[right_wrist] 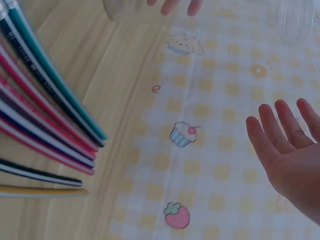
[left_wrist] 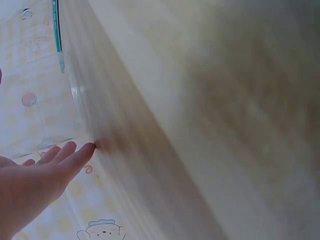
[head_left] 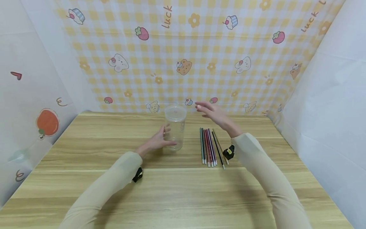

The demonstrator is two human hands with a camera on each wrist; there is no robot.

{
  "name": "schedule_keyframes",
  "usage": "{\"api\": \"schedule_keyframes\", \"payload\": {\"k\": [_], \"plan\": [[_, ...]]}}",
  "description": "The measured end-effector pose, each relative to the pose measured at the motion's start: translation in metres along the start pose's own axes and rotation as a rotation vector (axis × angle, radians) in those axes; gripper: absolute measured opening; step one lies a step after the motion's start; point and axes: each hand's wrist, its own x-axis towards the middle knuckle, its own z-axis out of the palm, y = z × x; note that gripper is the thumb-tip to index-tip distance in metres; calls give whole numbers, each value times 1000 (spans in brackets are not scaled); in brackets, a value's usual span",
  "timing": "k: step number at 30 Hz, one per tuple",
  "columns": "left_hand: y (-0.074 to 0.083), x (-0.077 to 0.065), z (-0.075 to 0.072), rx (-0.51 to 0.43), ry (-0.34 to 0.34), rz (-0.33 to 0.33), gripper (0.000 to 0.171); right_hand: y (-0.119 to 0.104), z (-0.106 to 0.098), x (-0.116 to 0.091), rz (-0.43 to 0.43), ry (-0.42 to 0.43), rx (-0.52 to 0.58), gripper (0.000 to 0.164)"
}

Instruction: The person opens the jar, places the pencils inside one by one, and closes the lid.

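Observation:
A clear plastic jar (head_left: 179, 135) with a translucent lid (head_left: 175, 113) stands upright towards the back of the table. My left hand (head_left: 156, 141) holds its side, thumb across the front and fingers reaching behind; those fingers show through the wall. To the right of the lid my right hand (head_left: 215, 115) is raised in the air, fingers extended and apart from the jar. In the right wrist view that hand (right_wrist: 292, 150) has nothing in it. Several pencils (head_left: 209, 148) with white eraser ends lie side by side below my right forearm.
The wooden table (head_left: 183, 197) ends at the back against a yellow checked cloth (head_left: 200, 63) with cartoon prints. White sheets hang on the left (head_left: 17, 105) and right (head_left: 331, 111). A black wrist camera (head_left: 228, 152) is strapped under the right sleeve, near the pencils.

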Motion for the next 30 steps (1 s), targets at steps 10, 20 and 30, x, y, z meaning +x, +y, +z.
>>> {"api": "schedule_keyframes", "payload": {"k": [10, 20, 30], "plan": [[5, -1, 5, -100, 5, 14, 89, -20, 22, 16, 8, 7, -232, 57], [30, -15, 2, -72, -30, 23, 84, -34, 43, 25, -62, -29, -449, 69], [3, 1, 8, 32, 8, 45, 85, -36, 58, 31, -100, 35, -664, 75]]}}
